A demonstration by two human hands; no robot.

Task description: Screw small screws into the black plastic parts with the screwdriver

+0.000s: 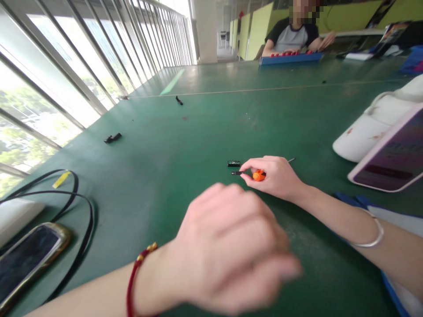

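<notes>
In the near foreground my left hand (pixel 228 246) is raised close to the camera, its back toward me and somewhat blurred. Its fingers are curled closed; anything inside them is hidden. Farther off, my right hand (pixel 276 176) is closed around a screwdriver with an orange handle (pixel 259 175), the thin shaft (pixel 291 160) sticking out behind toward the right. Thumb and forefinger of that hand also pinch a small black piece (pixel 237 173) at the table surface. Just beyond it lies a small black rectangular part (pixel 234 163) with a greenish face.
On the green table (pixel 148 154), two black bits (pixel 113 138) lie leftward. A phone (pixel 29 259) and black cable (pixel 89 229) are near left. A white bottle (pixel 366 127) and propped tablet (pixel 393 154) stand right. Across sits a person (pixel 294 35) behind a blue tray (pixel 291 58).
</notes>
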